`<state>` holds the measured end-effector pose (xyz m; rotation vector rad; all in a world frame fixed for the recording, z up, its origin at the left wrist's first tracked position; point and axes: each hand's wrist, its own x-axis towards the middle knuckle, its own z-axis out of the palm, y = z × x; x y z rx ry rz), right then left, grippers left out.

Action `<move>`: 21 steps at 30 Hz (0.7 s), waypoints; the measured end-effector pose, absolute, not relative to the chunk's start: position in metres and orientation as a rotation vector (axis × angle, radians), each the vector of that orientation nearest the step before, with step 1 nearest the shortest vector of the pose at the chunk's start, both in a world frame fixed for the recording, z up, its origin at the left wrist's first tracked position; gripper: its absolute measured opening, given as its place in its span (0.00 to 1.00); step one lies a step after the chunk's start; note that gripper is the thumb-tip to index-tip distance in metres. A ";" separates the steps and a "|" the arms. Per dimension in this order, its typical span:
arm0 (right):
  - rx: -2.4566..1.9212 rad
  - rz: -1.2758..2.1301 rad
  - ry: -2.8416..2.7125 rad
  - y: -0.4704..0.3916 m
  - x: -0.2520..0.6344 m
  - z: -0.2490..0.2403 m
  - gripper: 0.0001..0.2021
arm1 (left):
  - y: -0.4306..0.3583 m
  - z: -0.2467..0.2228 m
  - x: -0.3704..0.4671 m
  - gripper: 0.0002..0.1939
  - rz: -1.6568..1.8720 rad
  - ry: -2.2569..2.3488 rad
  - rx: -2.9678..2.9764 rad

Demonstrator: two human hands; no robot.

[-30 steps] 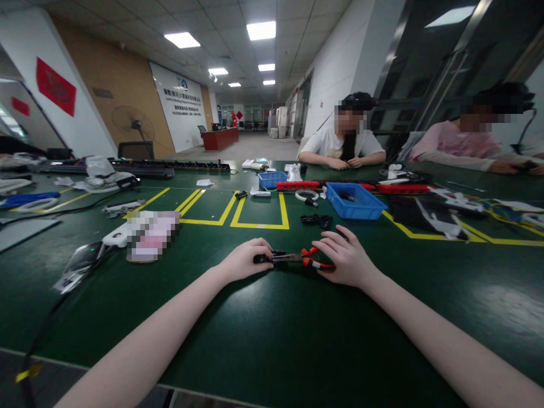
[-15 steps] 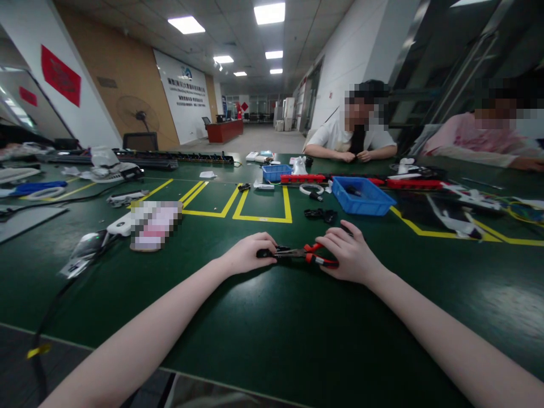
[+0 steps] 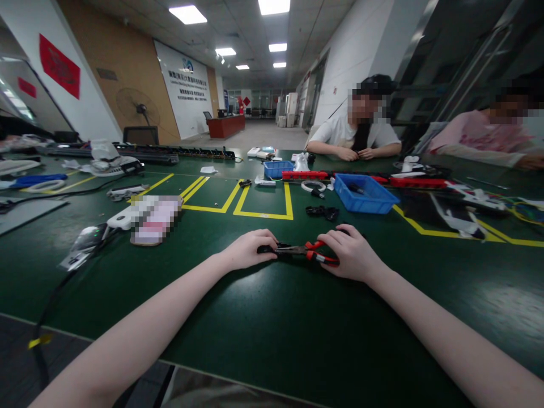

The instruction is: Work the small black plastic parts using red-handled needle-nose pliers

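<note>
Red-and-black needle-nose pliers (image 3: 312, 251) are gripped by the handles in my right hand (image 3: 351, 252). Their slim jaws point left, toward my left hand (image 3: 251, 249). That hand is closed on a small black part (image 3: 266, 249), mostly covered by my fingers, so its kind does not show. The tips of the pliers meet or overlap the black part; whether they clamp it I cannot tell. Both hands are low over the green table (image 3: 263, 317). Just beyond my right hand lies a bundled black cable (image 3: 322, 213).
Past the hands stand a blue bin (image 3: 363, 194) and a smaller blue tray (image 3: 278, 168), near red strips (image 3: 304, 175). A white power strip (image 3: 123, 220) and its black cord (image 3: 55, 294) are at left. Two people sit across at the right. Yellow tape (image 3: 263, 216) marks the tabletop.
The view has shifted slightly. My right hand's raised finger has come down a little toward the pliers; both hands keep nearly the same place and hold.
</note>
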<state>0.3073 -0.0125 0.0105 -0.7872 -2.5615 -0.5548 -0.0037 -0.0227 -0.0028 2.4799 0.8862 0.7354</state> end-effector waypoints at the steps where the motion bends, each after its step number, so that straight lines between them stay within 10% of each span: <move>1: -0.794 -0.549 -2.563 -0.013 0.307 0.011 0.19 | -0.023 -0.003 -0.004 0.05 0.734 0.886 2.480; 21: -0.849 -0.422 -2.621 -0.007 0.311 0.007 0.18 | -0.028 0.002 -0.002 0.05 0.770 0.864 2.557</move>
